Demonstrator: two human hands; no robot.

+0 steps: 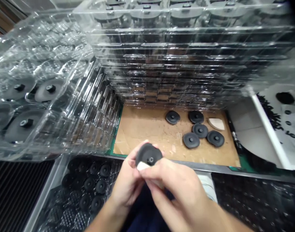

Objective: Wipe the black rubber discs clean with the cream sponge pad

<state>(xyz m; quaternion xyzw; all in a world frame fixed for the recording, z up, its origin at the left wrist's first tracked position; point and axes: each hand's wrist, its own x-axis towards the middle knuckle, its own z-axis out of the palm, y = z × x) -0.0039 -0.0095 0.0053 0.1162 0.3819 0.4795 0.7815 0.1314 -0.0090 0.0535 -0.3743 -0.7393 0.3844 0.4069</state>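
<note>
My left hand (128, 180) is closed around a rounded black plastic disc (147, 152) with a small raised post on its face. My right hand (178, 183) pinches a small white piece (142, 166) against the disc's lower edge; fingers cover part of it, so its full shape is hidden. Both hands are over the near edge of a brown cardboard sheet (142, 129). Several similar discs lie post-up on the cardboard, one black disc (172, 117) apart from the others. A pale wedge-shaped pad (216, 123) is at the right of that group.
Tall stacks of clear plastic trays (161, 58) rise behind the cardboard and at the left (72, 109). A white bin (268, 125) borders the right side. Below the bench edge, a tray of black discs (89, 183) sits at the left, and a dark tray (255, 203) at the right.
</note>
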